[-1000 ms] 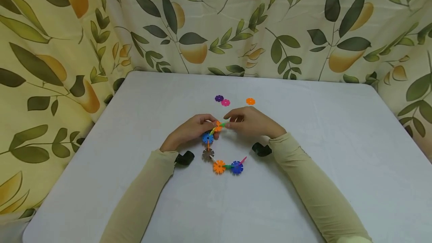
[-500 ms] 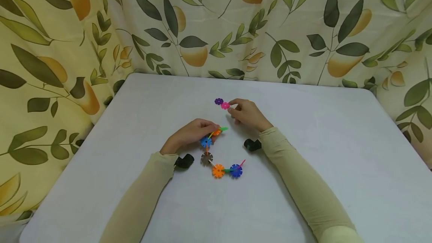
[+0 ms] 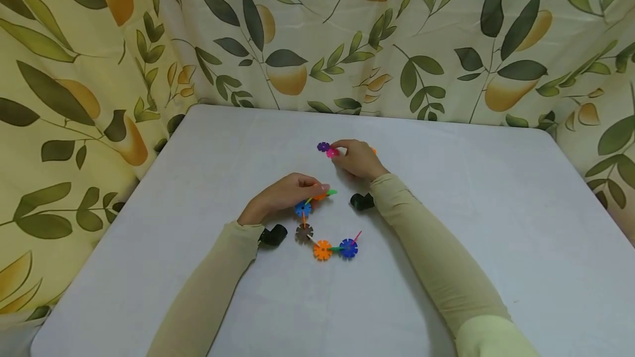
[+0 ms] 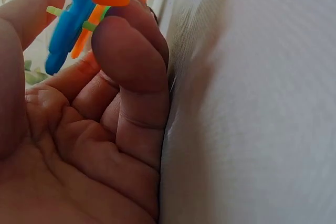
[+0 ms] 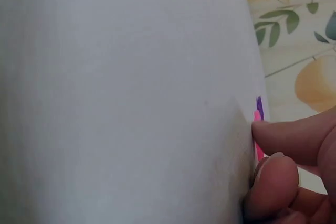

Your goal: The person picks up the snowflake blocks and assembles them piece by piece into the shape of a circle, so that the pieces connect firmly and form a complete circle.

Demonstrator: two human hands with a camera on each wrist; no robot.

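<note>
My left hand (image 3: 288,193) pinches the upper end of a curved chain of interlocking snowflake discs, at an orange disc (image 3: 319,196) with a green disc (image 3: 332,192) slotted on edge beside it. From there the chain bends through a light blue disc (image 3: 303,209), a brown disc (image 3: 304,233) and another orange disc (image 3: 322,250) to a dark blue disc (image 3: 349,248), which bears a pink piece on edge. Farther back, the thumb and index finger of my right hand (image 3: 362,160) pinch a loose pink disc (image 3: 331,153), partly hidden by the fingertips.
A purple disc (image 3: 323,147) lies against the pink one. Just behind the right hand, a loose orange disc (image 3: 374,151) is mostly covered. Black wrist cameras (image 3: 274,235) sit under both cuffs. A patterned curtain (image 3: 288,32) borders the white table (image 3: 446,225) at the back.
My right hand has left the chain's green disc, gone back across the table and closed on the loose pink disc. The left hand stays on the chain, its upper end slightly lower.
</note>
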